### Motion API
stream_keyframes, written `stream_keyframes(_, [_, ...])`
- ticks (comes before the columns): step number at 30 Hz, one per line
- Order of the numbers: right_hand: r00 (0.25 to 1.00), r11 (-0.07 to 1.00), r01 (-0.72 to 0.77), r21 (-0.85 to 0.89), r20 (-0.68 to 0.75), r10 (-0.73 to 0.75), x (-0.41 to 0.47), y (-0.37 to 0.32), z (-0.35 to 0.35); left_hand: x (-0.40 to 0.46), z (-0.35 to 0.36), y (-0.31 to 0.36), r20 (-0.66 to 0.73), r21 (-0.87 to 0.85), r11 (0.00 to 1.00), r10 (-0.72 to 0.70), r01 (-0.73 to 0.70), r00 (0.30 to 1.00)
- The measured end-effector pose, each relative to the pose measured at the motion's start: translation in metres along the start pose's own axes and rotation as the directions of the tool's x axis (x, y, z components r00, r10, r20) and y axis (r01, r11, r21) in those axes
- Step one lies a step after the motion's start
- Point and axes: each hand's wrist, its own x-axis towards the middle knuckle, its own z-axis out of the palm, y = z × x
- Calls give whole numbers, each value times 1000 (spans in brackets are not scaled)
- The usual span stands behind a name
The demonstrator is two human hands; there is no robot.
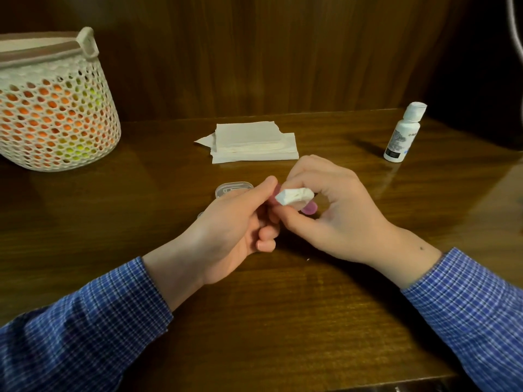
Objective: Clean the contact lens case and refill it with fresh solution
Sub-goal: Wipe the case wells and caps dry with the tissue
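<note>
At the centre of the frame the right hand [325,210] pinches a crumpled white wad of tissue [294,197] between thumb and forefinger, pressing it against the small pink plastic contact lens case [309,207], which the left hand [240,222] grips by its other end with curled fingers. Most of the case is hidden; one round pink well shows just below and right of the tissue, so its long axis seems to run left to right across the frame. It looks light, rigid and probably slick when wet, best held by the rim. Behind the left fingertips lies a clear plastic lid-like piece [233,189] on the brown wooden table [283,321]. Farther up sit folded white tissues [252,142], a white solution bottle [402,134] at right, and a white mesh basket [53,108] at upper left.
</note>
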Motion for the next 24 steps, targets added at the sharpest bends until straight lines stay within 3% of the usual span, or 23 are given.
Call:
stream_keyframes(9, [982,953,-187,237,60,178,1,-1,-8,0,-6,0,59,27,981,189,-191,980])
stream_keyframes(14, [983,926,-181,331,97,158,4,2,-12,3,-12,-1,162,-178,980,120,-91,979])
stream_keyframes(17, [973,862,-214,460,18,232,5,4,-16,5,-18,1,236,-310,951,78,-1,969])
stream_keyframes(19, [964,879,-201,432,-72,256,4,6,-16,7,-22,1,253,-386,922,72,33,965])
stream_keyframes(24, [992,982,-49,180,-103,68,2,3,-10,8,-22,-1,267,-366,930,78,27,961])
